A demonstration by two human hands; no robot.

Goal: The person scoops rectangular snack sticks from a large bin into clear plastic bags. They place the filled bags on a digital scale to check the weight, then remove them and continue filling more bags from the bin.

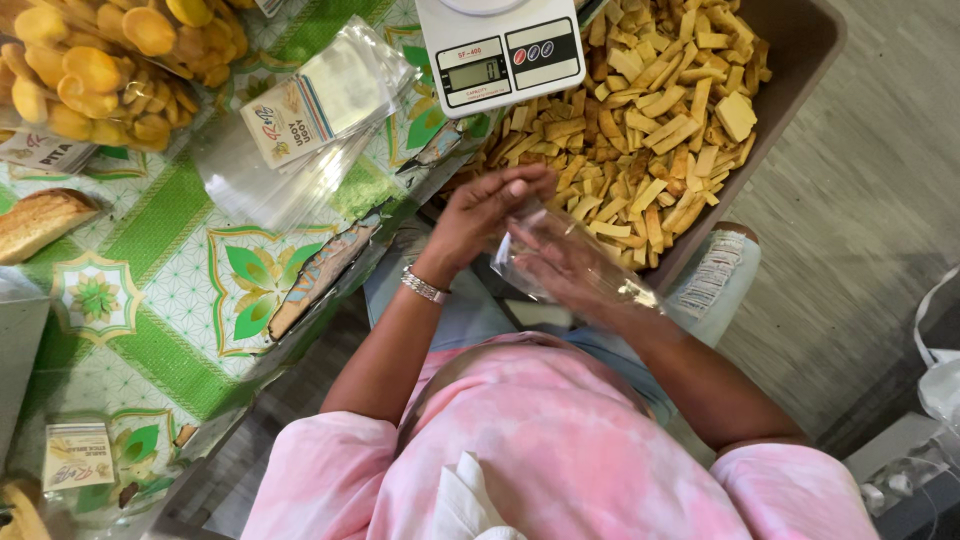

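Observation:
My left hand (482, 208), with a metal bracelet on the wrist, and my right hand (572, 268) meet over my lap. Between them they hold a small clear plastic bag (535, 262); the right hand lies partly behind the film, while the left hand's fingers rest on the bag's upper edge. The bag looks empty. Just beyond the hands, a dark tub (800, 50) is filled with flat yellow-brown snack sticks (650, 120).
A white digital kitchen scale (500, 50) sits at the tub's far left edge. A stack of clear labelled bags (310, 110) lies on the table's green patterned cloth (160, 300). A bag of round yellow chips (90, 70) and a bread piece (40, 220) are at left.

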